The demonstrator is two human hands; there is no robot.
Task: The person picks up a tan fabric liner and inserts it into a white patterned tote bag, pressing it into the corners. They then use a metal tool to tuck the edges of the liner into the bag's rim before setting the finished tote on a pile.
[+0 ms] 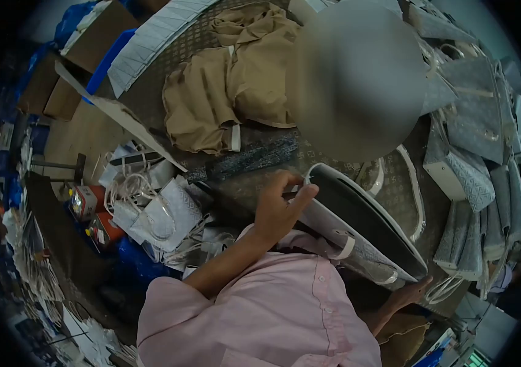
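Note:
A grey patterned handbag (349, 235) with a dark lining is held slantwise in front of my pink shirt, its long top opening facing up. My left hand (280, 205) pinches the bag's upper left end, thumb and index finger closed at the corner of the opening. At the other end, low on the right, my right hand (404, 295) grips the bag from beneath; most of its fingers are hidden. Clear-wrapped handles (416, 202) hang on both sides of the bag.
Brown cloth pieces (236, 79) lie on the patterned table, near a dark strip (251, 159). Several similar bags (471, 134) stack up on the right. Bags with wrapped handles (156, 211) pile up at left beside red tins (104, 229). A blurred round shape (358, 79) hides the back.

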